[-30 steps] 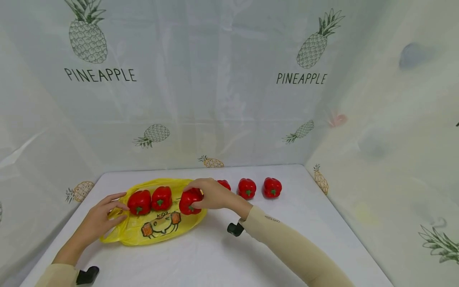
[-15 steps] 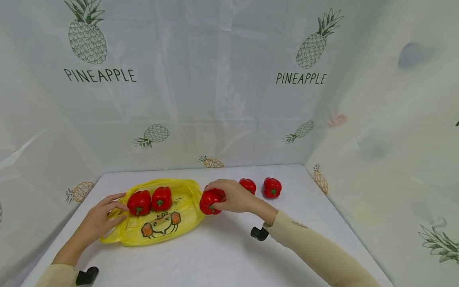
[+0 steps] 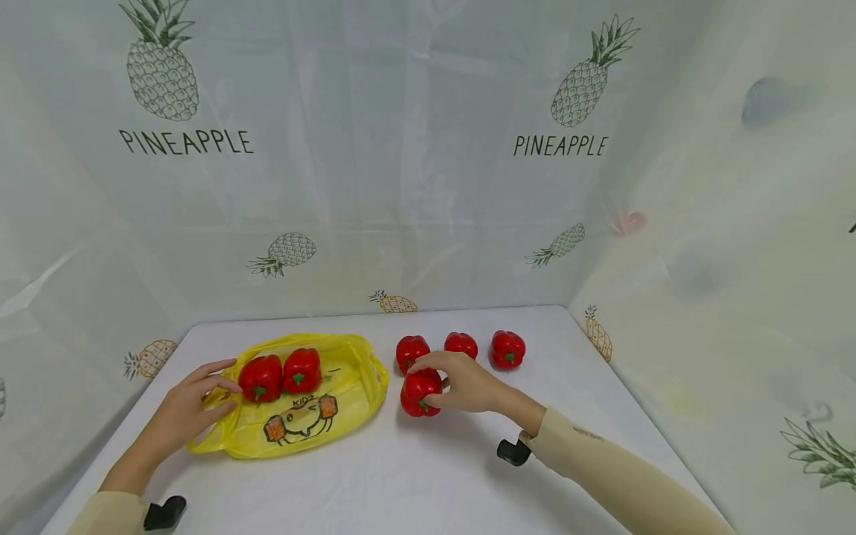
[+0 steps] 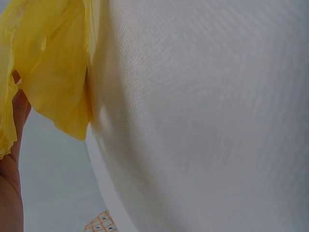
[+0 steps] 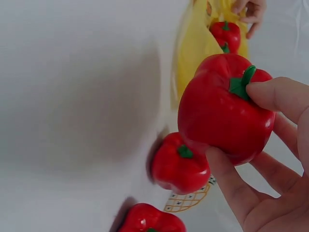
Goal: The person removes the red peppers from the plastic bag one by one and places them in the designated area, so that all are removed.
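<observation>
Six glossy red bell peppers with green stems are in view on the white cloth-covered table (image 3: 428, 475).

Right hand (image 3: 461, 383): fingers and thumb are curled round one red pepper (image 3: 419, 391), which the head view shows low at the table surface; whether it rests on the cloth or is held just clear of it cannot be told. The right wrist view confirms the grip: the thumb lies beside the green stem and the fingers wrap the underside of the held pepper (image 5: 224, 108).

Beyond the gripped pepper, on its far side, stands a row of three loose peppers: the nearest (image 3: 411, 351) lies just beyond the fingertips, the middle one (image 3: 461, 345) is close behind the knuckles, and the third (image 3: 508, 348) stands further off to the right of the grip.

To the left of the grip, apart from it, a crumpled yellow plastic bag with a cartoon print (image 3: 307, 420) lies flat on the table. Two peppers (image 3: 261, 377) (image 3: 302, 369) sit side by side, touching, on the bag's far left portion.

Left hand (image 3: 183, 409): it rests on the left edge of the yellow bag, fingers fairly straight, fingertips next to the leftmost pepper on the bag; it grips nothing visibly. The left wrist view shows only yellow plastic (image 4: 53, 77) against the hand's edge and white cloth.
</observation>
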{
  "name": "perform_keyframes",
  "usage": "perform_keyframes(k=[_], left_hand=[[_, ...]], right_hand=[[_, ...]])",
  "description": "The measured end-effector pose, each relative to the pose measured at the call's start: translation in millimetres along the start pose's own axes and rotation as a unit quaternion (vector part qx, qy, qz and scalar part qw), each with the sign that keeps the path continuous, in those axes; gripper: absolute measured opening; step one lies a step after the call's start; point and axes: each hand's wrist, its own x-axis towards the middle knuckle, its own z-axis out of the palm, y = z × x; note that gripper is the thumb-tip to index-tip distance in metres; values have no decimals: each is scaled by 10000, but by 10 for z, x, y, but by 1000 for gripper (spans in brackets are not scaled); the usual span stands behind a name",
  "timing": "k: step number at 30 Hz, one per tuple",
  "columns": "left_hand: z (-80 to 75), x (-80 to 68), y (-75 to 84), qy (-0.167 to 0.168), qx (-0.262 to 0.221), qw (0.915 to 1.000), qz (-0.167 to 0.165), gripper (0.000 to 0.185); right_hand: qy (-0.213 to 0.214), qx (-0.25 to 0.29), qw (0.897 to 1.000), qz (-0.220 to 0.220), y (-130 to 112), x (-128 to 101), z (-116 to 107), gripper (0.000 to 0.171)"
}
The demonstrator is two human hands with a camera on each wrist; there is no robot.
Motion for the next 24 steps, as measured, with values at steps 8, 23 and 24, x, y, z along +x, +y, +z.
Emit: perform_keyframes(k=[8,23,24], left_hand=[[-7,4,18,-30,-72,10000,-29,27],[-23,-6,50,-92,-88,9999,-72,27],[-24,-10,51,-100,-59,9999,-91,27]], right_hand=[[38,-43,10000,6,84,-78,58,53],[-87,-61,9999,-53,145,-76,215,48],[-95,-93,9999,-43,148,-73,227,48]])
